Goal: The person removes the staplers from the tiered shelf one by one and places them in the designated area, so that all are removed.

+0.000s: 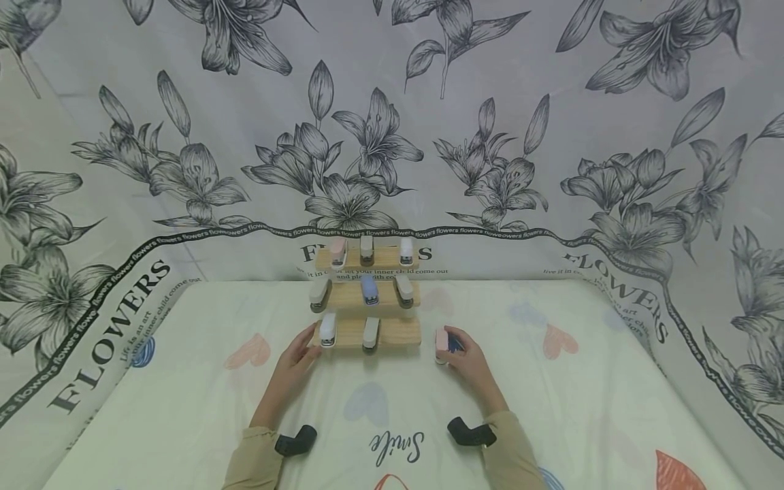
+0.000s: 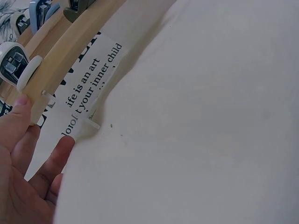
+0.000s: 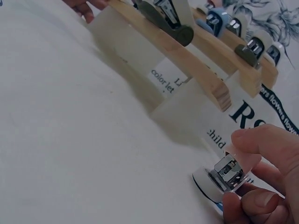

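My right hand (image 1: 470, 361) grips a small pink-and-white stapler (image 1: 440, 346) just right of a three-tier wooden rack. In the right wrist view the metal front of this stapler (image 3: 229, 170) faces the camera, between thumb and fingers. My left hand (image 1: 295, 358) holds the left end of the rack's bottom shelf (image 1: 401, 331), thumb on the wood and a finger behind it. On that shelf stand a white stapler (image 1: 328, 330), close to the left thumb, and a grey-beige stapler (image 1: 370, 334) near the middle.
The middle shelf (image 1: 347, 297) bears a blue stapler (image 1: 369, 289) between two light grey ones. Pink, grey-beige and white staplers stand on the top shelf (image 1: 386, 256). A pale printed cloth (image 1: 367, 405) covers the table; flowered fabric (image 1: 367, 136) hangs behind.
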Demonstrator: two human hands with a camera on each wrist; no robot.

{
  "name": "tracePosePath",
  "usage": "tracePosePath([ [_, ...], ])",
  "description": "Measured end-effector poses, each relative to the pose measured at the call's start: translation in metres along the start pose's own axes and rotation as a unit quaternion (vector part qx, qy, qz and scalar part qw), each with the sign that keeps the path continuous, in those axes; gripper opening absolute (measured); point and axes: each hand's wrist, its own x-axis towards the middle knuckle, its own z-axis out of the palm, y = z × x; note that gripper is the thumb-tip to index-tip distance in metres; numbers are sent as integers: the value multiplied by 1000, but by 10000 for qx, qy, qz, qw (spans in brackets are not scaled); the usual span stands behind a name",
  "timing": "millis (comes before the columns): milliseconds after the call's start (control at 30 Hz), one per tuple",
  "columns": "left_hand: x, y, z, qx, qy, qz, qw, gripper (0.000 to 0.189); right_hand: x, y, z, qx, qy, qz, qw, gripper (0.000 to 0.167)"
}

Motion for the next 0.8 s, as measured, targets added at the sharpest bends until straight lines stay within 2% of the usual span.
tracePosePath([
  [233,-2,0,-2,-157,-39,245,9996,55,1,-1,1,-34,12,8,10000,59],
  [433,-1,-2,0,-241,-48,242,9994,54,0,-4,-4,-33,-29,-7,10000,68],
  [600,1,0,2,-211,-117,337,9991,55,-3,-13,-12,308,116,-510,9982,62],
  [700,2,1,0,-189,-108,403,9989,54,-6,-22,-12,566,-85,-843,9948,55],
  [800,1,1,-2,-213,-126,393,9989,53,-10,-32,-7,723,-428,-1007,9914,52],
])
